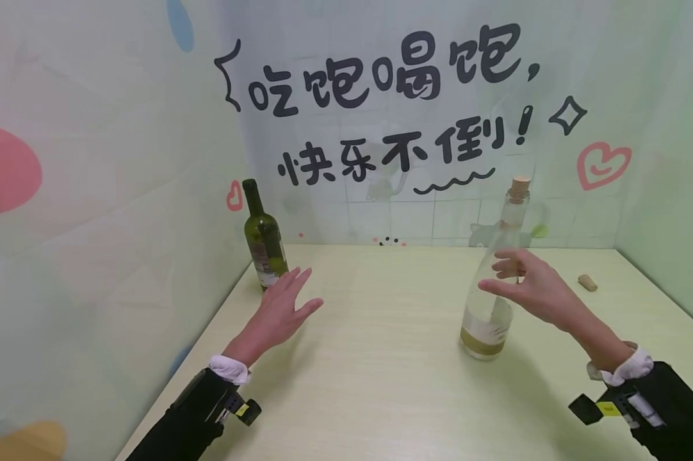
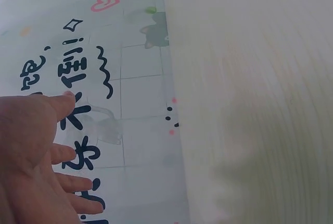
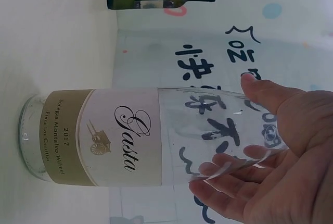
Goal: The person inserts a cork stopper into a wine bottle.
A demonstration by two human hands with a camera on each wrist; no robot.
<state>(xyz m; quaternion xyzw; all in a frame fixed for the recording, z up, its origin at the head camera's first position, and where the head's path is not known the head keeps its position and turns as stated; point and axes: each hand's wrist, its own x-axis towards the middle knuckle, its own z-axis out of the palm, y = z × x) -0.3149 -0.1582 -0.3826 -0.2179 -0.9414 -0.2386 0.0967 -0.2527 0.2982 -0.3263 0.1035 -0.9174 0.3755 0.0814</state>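
A clear glass bottle (image 1: 487,330), labelled "Gasta" (image 3: 127,138), stands upright on the right of the table with a cork (image 1: 520,187) in its mouth. My right hand (image 1: 533,285) is at the bottle's upper body, thumb and fingers spread apart about the glass; whether they touch it is hard to tell. At the back left stands a dark green wine bottle (image 1: 260,237), no cork visible at its mouth. My left hand (image 1: 277,314) is in the air in front of it, fingers extended and thumb out, holding nothing. The left hand hides part of the green bottle's base.
A loose cork (image 1: 587,282) lies on the pale wooden table (image 1: 381,358), right of the clear bottle. Printed fabric walls (image 1: 122,160) enclose the table at the left, back and right.
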